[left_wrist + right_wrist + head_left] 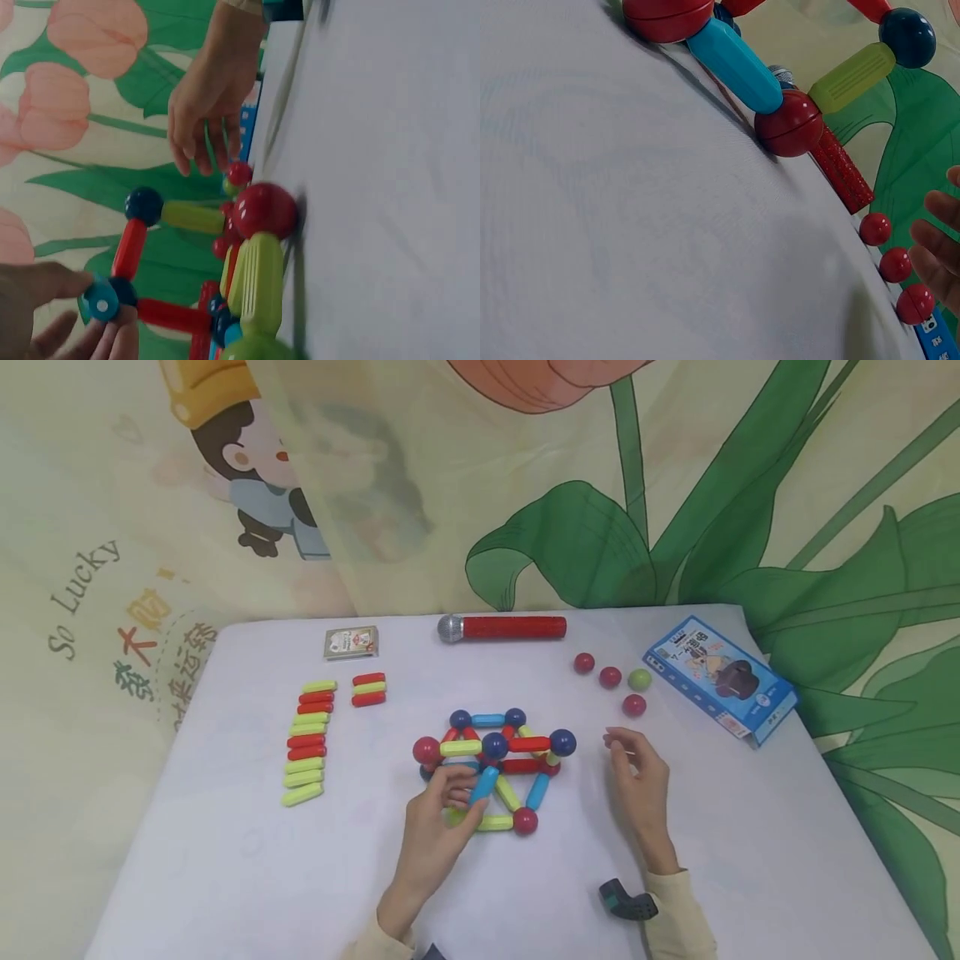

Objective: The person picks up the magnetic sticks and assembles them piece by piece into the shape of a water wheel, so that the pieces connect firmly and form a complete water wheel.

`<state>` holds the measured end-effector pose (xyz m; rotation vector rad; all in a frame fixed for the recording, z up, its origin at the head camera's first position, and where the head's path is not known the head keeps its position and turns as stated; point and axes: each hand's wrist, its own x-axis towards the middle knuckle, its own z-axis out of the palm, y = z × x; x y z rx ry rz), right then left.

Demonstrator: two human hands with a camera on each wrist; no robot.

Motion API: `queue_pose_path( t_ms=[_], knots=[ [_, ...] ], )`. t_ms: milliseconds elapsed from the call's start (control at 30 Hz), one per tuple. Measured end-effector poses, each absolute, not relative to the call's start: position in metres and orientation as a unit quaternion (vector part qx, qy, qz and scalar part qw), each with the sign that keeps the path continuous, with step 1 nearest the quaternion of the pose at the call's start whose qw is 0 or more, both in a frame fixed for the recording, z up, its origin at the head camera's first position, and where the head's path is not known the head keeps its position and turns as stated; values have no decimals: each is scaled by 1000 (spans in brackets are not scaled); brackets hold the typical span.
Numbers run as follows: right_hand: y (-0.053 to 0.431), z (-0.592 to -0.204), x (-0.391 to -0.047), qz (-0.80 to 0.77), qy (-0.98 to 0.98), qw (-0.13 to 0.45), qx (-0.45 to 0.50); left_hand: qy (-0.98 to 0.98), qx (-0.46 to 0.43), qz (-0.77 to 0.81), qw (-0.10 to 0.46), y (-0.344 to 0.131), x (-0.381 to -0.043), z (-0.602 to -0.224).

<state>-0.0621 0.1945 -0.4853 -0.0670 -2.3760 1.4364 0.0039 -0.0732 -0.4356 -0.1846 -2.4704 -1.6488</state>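
Note:
My left hand [437, 837] pinches a blue magnetic rod [484, 785] between thumb and fingers, at the front of a structure of rods and balls. In the left wrist view, that rod's round end [100, 301] faces the camera, with a dark blue ball [123, 291] right behind it; whether they touch I cannot tell. The structure has a red ball [525, 821] low at its front and dark blue balls, such as one at the right [562, 742], higher up. To its right, my right hand [643, 785] hovers with loosely bent fingers, holding nothing.
Several yellow-green and red rods [306, 741] form a column at the left, beside a short stack [369, 688]. Behind are a small card box [351, 642] and a red microphone [513, 627]. Red balls [610, 677], a green ball [640, 679] and a blue box [720, 681] lie at the right.

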Motion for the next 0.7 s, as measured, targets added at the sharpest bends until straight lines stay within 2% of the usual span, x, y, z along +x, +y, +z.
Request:
queue_pose_path(
  t_ms=[233,700],
  knots=[
    [195,-486,-61,505,-845,174,-33,-811,-11,-580,81,-66,3,-436],
    [193,-486,-61,502,-847,169,-39,-802,4,-592,80,-69,-3,-435]
  ],
)
